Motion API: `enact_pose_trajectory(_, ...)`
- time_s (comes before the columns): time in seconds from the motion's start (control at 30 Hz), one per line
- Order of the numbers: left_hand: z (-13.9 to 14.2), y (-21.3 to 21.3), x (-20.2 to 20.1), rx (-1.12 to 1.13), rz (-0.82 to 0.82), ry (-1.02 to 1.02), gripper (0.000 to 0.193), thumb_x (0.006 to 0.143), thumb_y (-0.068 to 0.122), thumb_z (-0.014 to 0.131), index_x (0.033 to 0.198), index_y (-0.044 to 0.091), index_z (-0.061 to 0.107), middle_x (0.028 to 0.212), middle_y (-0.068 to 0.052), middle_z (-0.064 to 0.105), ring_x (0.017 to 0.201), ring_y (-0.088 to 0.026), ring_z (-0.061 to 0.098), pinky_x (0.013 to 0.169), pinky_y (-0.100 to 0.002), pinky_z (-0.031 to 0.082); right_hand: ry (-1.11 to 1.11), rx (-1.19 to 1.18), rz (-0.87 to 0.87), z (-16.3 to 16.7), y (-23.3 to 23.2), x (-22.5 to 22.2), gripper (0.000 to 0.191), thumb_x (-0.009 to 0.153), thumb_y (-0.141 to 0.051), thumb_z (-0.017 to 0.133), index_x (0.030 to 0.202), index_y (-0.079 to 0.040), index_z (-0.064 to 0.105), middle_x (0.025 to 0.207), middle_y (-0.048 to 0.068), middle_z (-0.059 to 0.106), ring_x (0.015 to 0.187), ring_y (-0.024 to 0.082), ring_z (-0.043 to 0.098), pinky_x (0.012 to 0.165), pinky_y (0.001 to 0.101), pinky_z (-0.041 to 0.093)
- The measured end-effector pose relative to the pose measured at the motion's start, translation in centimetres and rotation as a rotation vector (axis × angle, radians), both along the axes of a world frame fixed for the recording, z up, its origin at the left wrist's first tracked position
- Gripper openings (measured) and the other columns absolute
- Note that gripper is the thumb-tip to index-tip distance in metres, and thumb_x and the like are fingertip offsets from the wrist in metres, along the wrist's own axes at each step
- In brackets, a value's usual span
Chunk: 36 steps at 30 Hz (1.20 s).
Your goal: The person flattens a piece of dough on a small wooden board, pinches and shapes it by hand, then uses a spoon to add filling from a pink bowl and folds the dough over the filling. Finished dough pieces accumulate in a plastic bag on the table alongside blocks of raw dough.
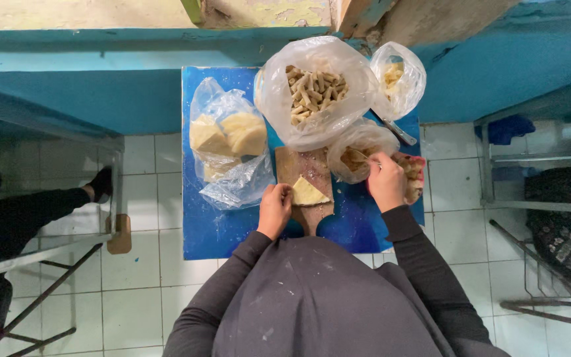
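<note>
The dough wedge (307, 192) lies on the board (290, 166) on the blue tabletop (209, 228), the left hand (275, 209) curled against it, the right hand (387, 180) seemingly pinching a bag (358, 149).

Left hand (274, 209): resting on the pale yellow wedge of dough (308, 193), on the small wooden cutting board (302, 165).
Right hand (386, 181): fingers at the mouth of the small clear plastic bag (358, 147).
Surface: blue square table (219, 225).

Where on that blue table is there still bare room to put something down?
Bare blue table shows at the near left corner, below the bag of dough sheets, beside the left hand. The back and right are crowded with the bag of rolled sticks and smaller bags.
</note>
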<state>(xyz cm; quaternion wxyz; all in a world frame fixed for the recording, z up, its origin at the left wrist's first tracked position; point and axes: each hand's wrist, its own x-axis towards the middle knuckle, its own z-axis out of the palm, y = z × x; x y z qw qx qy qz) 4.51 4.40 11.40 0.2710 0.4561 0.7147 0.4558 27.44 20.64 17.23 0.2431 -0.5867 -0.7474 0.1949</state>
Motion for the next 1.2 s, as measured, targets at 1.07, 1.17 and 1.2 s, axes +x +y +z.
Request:
enact_pose_trajectory(1.07,0.1,-0.7,0.2,-0.030,0.029,0.133,0.010,0.085,0.008,0.070,0.091,0.002,0.065,0.085,-0.017,0.062,0.084,-0.038,0.061,0.074,-0.047,0.050,0.189,0.004,-0.079,-0.3,-0.5,2.5,0.013,0.101,-0.017,0.066,0.101,-0.005,0.072,0.086,0.009,0.075,0.079,0.023,0.075,0.071,0.0368,0.055)
enact_pose_trajectory(1.17,0.1,-0.6,0.3,-0.020,0.033,0.142,0.009,0.086,0.009,0.070,0.092,0.003,0.066,0.086,-0.017,0.062,0.085,-0.038,0.061,0.075,-0.047,0.049,0.154,0.029,-0.075,-0.2,-0.5,2.5,0.012,0.101,-0.016,0.067,0.101,-0.005,0.072,0.085,0.009,0.075,0.078,0.024,0.075,0.071,0.0375,0.054)
enact_pose_trajectory(1.2,0.1,-0.7,0.3,-0.023,0.031,0.149,0.008,0.087,0.009,0.070,0.092,0.003,0.066,0.087,-0.017,0.062,0.085,-0.038,0.061,0.075,-0.047,0.049,0.133,0.026,-0.082,-0.2,-0.6,2.6,0.012,0.101,-0.016,0.067,0.100,-0.005,0.073,0.084,0.010,0.075,0.078,0.024,0.074,0.071,0.0379,0.054)
